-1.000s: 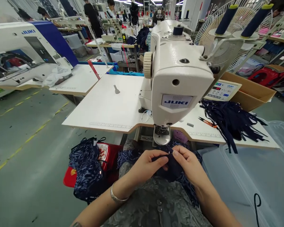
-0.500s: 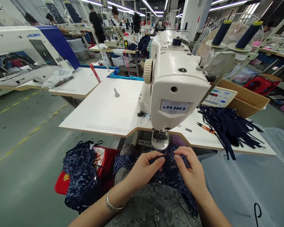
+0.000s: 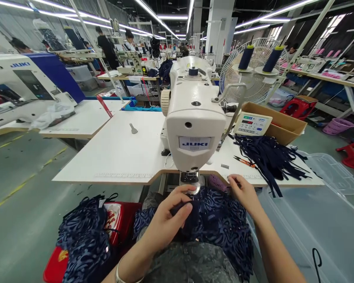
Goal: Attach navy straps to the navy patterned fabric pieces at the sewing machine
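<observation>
Navy fabric (image 3: pixel 218 222) stays pinched in the left hand (image 3: pixel 171 216) — right hand (image 3: pixel 246 195), grip unclear, has moved away.

The cloth (image 3: pixel 224 222) is dark blue with lighter blue wavy marks; it looks soft and full of folds; it lies in a loose heap between the grey shirt (image 3: pixel 191 261) and the sewing machine (image 3: pixel 194 129); a plain dark part (image 3: pixel 194 214) on its left is bunched up, pinched in the left hand (image 3: pixel 167 221)
</observation>
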A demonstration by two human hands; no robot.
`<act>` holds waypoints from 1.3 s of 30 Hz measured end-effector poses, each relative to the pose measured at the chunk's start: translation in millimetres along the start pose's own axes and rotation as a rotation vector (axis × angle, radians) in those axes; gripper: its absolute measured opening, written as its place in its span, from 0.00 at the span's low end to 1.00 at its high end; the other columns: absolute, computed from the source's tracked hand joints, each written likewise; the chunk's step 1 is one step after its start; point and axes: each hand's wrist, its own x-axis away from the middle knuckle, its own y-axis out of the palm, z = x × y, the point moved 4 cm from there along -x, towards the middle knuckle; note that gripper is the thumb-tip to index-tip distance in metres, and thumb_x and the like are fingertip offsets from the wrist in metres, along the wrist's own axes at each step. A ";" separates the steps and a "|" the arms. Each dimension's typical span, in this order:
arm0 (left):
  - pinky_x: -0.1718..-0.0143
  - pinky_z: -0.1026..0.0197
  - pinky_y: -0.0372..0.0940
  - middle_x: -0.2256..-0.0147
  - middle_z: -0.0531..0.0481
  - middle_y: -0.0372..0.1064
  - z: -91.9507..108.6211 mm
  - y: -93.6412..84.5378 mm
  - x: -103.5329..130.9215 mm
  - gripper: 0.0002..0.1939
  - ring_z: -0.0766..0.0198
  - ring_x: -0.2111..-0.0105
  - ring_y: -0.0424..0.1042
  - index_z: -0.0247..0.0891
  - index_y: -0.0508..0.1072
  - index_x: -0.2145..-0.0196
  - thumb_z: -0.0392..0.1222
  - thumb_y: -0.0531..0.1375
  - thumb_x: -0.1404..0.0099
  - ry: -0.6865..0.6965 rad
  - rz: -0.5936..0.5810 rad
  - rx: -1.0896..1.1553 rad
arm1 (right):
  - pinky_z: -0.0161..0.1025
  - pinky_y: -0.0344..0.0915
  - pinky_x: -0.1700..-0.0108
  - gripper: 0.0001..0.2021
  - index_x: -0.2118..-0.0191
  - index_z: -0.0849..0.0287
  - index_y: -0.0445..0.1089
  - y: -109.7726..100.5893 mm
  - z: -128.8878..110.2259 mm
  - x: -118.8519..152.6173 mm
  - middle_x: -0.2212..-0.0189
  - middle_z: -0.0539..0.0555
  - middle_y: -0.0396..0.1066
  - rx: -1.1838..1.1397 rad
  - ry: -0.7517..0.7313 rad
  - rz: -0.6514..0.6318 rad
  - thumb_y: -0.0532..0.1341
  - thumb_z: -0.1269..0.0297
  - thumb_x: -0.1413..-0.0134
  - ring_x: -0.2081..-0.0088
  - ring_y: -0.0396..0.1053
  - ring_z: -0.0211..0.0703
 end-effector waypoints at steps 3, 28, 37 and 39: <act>0.67 0.61 0.64 0.48 0.46 0.69 -7.1 4.8 -3.9 0.10 0.73 0.78 0.65 0.39 0.73 0.69 0.47 0.59 0.33 -0.073 -0.047 0.179 | 0.48 0.71 0.55 0.10 0.53 0.60 0.70 -18.3 48.0 -35.8 0.55 0.54 0.73 0.126 0.062 0.101 0.60 0.61 0.36 0.57 0.73 0.45; 0.67 0.63 0.62 0.66 0.49 0.68 -12.3 11.8 -15.2 0.09 0.63 0.67 0.66 0.37 0.80 0.71 0.43 0.63 0.38 -0.115 0.164 0.146 | 0.35 0.67 0.73 0.13 0.57 0.50 0.64 8.5 -109.2 53.9 0.70 0.48 0.71 -0.255 0.035 -0.318 0.56 0.47 0.39 0.75 0.68 0.39; 0.56 0.61 0.64 0.62 0.47 0.72 -12.1 12.2 -13.9 0.07 0.59 0.59 0.70 0.40 0.82 0.64 0.40 0.62 0.36 -0.044 0.157 0.093 | 0.37 0.62 0.71 0.11 0.53 0.48 0.62 27.3 -117.9 53.7 0.71 0.48 0.70 -0.144 0.023 -0.352 0.52 0.51 0.35 0.72 0.67 0.43; 0.56 0.61 0.64 0.63 0.47 0.72 -12.2 12.4 -13.7 0.07 0.59 0.59 0.70 0.40 0.82 0.65 0.40 0.62 0.36 -0.039 0.162 0.083 | 0.37 0.62 0.71 0.11 0.52 0.48 0.62 27.8 -119.0 53.6 0.72 0.48 0.69 -0.135 0.021 -0.354 0.52 0.51 0.35 0.73 0.67 0.43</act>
